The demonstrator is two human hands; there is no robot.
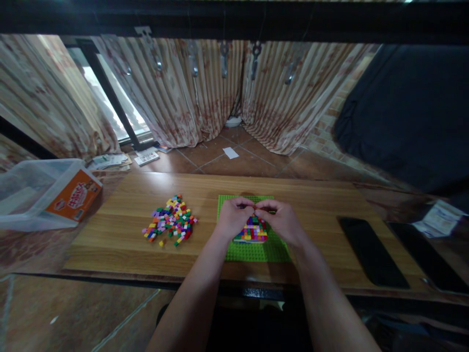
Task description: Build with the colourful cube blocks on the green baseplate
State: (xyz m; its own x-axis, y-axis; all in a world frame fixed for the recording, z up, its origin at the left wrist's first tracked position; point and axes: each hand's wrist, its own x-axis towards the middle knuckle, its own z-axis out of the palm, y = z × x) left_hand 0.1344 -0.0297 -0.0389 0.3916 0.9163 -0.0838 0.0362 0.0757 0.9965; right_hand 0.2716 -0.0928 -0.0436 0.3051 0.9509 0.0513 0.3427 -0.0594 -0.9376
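My left hand [234, 215] and my right hand [281, 221] meet over the far side of a block of multicoloured toy bricks [253, 231]. Thumbs and fingertips of both hands are pinched together at a small orange-red brick [254, 209], mostly covered by the fingers. Whether that brick touches the block beneath I cannot tell. The brick block sits on a bright green studded baseplate [256, 253], and its far part is hidden by my hands.
Left of the baseplate, a pile of loose coloured bricks [172, 219] lies on the wooden table [128, 244]. A clear plastic bin [36, 195] with an orange label stands beyond the left edge. A dark flat slab [372, 252] lies at the right, with another dark slab [428, 254] beyond it.
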